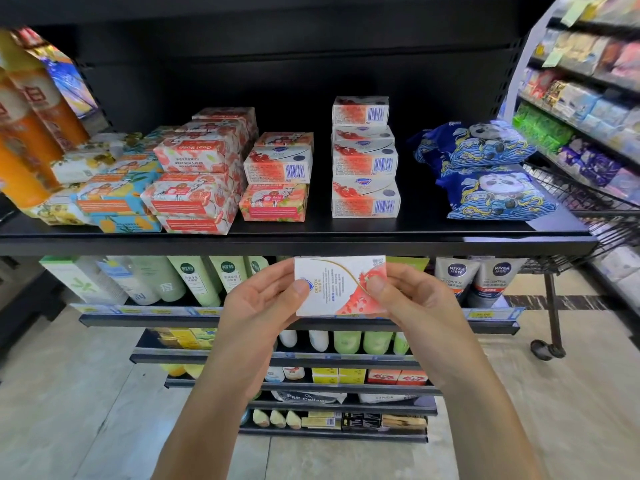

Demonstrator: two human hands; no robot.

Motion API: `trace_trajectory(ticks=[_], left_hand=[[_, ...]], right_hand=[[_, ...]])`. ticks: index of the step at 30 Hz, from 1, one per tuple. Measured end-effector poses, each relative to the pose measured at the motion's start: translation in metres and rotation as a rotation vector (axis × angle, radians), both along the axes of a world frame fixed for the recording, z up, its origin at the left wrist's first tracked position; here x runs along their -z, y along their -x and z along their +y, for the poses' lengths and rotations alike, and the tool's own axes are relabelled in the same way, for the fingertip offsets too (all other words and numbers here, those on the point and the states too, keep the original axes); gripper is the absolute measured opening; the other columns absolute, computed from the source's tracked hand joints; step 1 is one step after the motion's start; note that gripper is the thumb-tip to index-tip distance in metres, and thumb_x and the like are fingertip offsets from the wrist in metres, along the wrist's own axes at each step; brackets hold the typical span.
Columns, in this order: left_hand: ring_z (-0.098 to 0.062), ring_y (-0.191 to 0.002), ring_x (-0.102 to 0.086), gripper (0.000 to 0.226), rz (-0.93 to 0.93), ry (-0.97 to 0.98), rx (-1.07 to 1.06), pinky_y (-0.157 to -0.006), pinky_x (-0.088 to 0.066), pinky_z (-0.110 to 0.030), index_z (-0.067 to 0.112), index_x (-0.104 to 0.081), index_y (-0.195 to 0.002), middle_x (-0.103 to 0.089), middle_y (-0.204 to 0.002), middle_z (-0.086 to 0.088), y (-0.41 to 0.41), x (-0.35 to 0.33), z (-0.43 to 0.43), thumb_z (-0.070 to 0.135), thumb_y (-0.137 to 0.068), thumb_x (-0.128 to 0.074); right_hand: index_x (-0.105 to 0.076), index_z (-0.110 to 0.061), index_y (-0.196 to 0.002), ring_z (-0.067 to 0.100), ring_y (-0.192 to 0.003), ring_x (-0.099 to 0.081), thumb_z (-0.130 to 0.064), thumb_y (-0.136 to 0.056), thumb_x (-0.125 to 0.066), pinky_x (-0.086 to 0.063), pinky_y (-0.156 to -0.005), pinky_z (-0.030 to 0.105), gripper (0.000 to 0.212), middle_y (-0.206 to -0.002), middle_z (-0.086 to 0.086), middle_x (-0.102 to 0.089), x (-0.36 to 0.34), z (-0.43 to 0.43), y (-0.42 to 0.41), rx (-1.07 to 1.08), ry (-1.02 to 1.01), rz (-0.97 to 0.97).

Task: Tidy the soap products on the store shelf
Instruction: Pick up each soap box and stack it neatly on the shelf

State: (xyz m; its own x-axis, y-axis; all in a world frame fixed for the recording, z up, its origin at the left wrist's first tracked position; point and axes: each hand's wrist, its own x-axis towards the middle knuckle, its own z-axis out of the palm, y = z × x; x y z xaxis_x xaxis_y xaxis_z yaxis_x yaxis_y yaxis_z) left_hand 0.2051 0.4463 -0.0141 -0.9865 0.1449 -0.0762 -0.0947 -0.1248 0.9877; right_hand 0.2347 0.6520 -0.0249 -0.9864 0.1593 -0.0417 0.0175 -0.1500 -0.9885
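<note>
Both hands hold one white-and-red soap box [341,289] in front of the black shelf's front edge [298,244]. My left hand [263,303] grips its left end with the thumb on the face. My right hand [408,299] pinches its right end. On the shelf stands a stack of several matching white-and-red boxes [363,161]. A shorter stack of such boxes [278,168] rests on a floral box [273,202]. Floral paper-wrapped soaps [197,174] are piled to the left, with blue and yellow ones [114,199] beside them.
Orange bottles [24,133] lean at the shelf's far left. Blue panda-print packs [491,168] lie at the right end. Lower shelves hold green tubes [204,278] and Nivea tubes [485,278]. A wire cart [581,216] stands to the right.
</note>
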Motion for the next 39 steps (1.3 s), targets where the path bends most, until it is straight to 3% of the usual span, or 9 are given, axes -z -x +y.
trace_trajectory(ticks=[5, 9, 15, 19, 21, 25, 29, 34, 39], left_hand=[[-0.019, -0.115, -0.07, 0.053, 0.016, -0.013, 0.017, -0.103, -0.049, -0.041, 0.021, -0.066, -0.126, -0.076, -0.118, -0.001, 0.0014, 0.001, 0.0006, 0.028, -0.074, -0.072], [-0.019, -0.117, -0.069, 0.054, 0.01, -0.035, 0.065, -0.102, -0.051, -0.037, 0.016, -0.063, -0.133, -0.075, -0.121, -0.003, 0.0017, -0.0009, 0.0033, 0.035, -0.083, -0.064], [-0.025, -0.115, -0.07, 0.06, -0.023, -0.071, 0.072, -0.099, -0.053, -0.04, 0.011, -0.069, -0.121, -0.076, -0.115, -0.01, 0.0009, -0.0028, 0.0043, 0.055, -0.082, -0.055], [-0.033, -0.106, -0.067, 0.038, -0.046, -0.072, 0.079, -0.094, -0.058, -0.033, 0.018, -0.082, -0.099, -0.074, -0.114, -0.016, 0.0014, -0.0033, 0.0042, 0.046, -0.083, -0.064], [-0.026, -0.103, -0.066, 0.032, -0.052, -0.084, 0.058, -0.096, -0.057, -0.035, 0.019, -0.083, -0.099, -0.075, -0.113, -0.01, 0.0017, -0.0026, 0.0032, 0.041, -0.083, -0.066], [-0.019, -0.108, -0.072, 0.055, -0.014, -0.043, 0.048, -0.107, -0.05, -0.041, 0.004, -0.067, -0.129, -0.076, -0.118, -0.008, 0.0016, -0.0023, 0.0023, 0.037, -0.085, -0.065], [-0.019, -0.116, -0.07, 0.068, -0.008, -0.037, 0.048, -0.108, -0.049, -0.041, 0.005, -0.061, -0.136, -0.074, -0.122, -0.007, 0.0011, 0.0, 0.0003, 0.041, -0.08, -0.072], [-0.018, -0.123, -0.065, 0.062, -0.005, -0.009, 0.035, -0.107, -0.051, -0.039, 0.016, -0.068, -0.132, -0.073, -0.126, -0.004, 0.0013, 0.0019, -0.0014, 0.042, -0.076, -0.073], [-0.019, -0.125, -0.061, 0.059, 0.002, 0.0, 0.04, -0.106, -0.051, -0.034, 0.029, -0.071, -0.128, -0.071, -0.122, -0.006, -0.0003, 0.0026, -0.0023, 0.043, -0.071, -0.074]], right_hand=[[-0.073, -0.017, -0.117, 0.018, -0.101, -0.074, -0.038, -0.075, -0.077, -0.054, -0.086, 0.025, 0.047, -0.109, 0.004, -0.076, -0.0014, -0.0002, 0.0, 0.004, 0.027, 0.048], [-0.072, -0.019, -0.12, 0.019, -0.103, -0.073, -0.022, -0.082, -0.074, -0.057, -0.084, 0.024, 0.038, -0.109, 0.002, -0.078, -0.0021, 0.0017, -0.0012, -0.011, 0.031, 0.143], [-0.067, -0.012, -0.126, 0.026, -0.114, -0.07, -0.007, -0.085, -0.071, -0.057, -0.087, 0.027, 0.042, -0.119, 0.007, -0.075, 0.0005, 0.0046, -0.0002, -0.045, 0.013, 0.265], [-0.065, -0.011, -0.128, 0.023, -0.121, -0.066, -0.002, -0.084, -0.071, -0.056, -0.093, 0.028, 0.045, -0.124, 0.005, -0.073, 0.0032, 0.0046, 0.0012, -0.073, -0.01, 0.292], [-0.062, -0.015, -0.132, 0.018, -0.125, -0.064, -0.005, -0.084, -0.071, -0.054, -0.098, 0.027, 0.05, -0.128, 0.0, -0.072, 0.0038, 0.0055, -0.0003, -0.095, -0.038, 0.269], [-0.056, -0.031, -0.142, 0.004, -0.126, -0.06, -0.033, -0.087, -0.077, -0.051, -0.091, 0.013, 0.06, -0.136, -0.012, -0.066, 0.0002, 0.0066, -0.0035, -0.117, -0.092, 0.119], [-0.063, -0.039, -0.121, 0.009, -0.103, -0.073, -0.055, -0.082, -0.067, -0.053, -0.082, 0.02, 0.043, -0.114, -0.025, -0.072, -0.0028, 0.0024, -0.0036, -0.066, -0.099, 0.012], [-0.063, -0.026, -0.129, 0.013, -0.095, -0.075, -0.061, -0.073, -0.069, -0.044, -0.087, 0.025, 0.067, -0.11, -0.019, -0.074, -0.0023, -0.0015, -0.004, -0.012, -0.09, -0.033], [-0.064, -0.037, -0.113, 0.002, -0.102, -0.072, -0.05, -0.076, -0.071, -0.047, -0.084, 0.02, 0.04, -0.105, -0.023, -0.074, -0.0002, -0.0002, -0.0056, -0.018, -0.048, -0.016]])
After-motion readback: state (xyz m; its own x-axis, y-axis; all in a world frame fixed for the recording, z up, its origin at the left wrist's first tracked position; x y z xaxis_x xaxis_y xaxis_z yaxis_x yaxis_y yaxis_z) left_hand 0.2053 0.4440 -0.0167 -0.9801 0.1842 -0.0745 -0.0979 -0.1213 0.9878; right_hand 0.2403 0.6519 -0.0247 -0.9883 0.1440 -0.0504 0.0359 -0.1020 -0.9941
